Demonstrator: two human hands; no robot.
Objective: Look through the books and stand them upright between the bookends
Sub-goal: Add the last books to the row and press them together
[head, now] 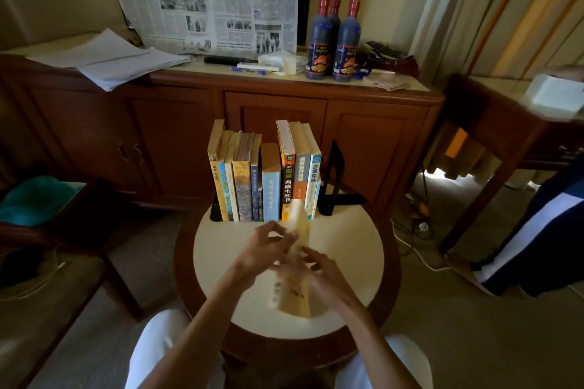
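Several books [265,174] stand upright in a row at the far side of the round table [347,249]. A black bookend [336,181] stands at the row's right end, with a small gap beside the last book. The left bookend [215,213] shows only as a dark foot. A yellowish paperback [295,287] is held above the table's middle, blurred by motion, its top pointing toward the row. My left hand [268,246] grips its upper left side. My right hand [319,265] holds its right edge.
A wooden cabinet [284,110] stands behind the table with three dark bottles [335,41], papers and a newspaper on it. A chair with a teal cushion [34,199] is at the left. A person's leg [531,230] and cables are at the right.
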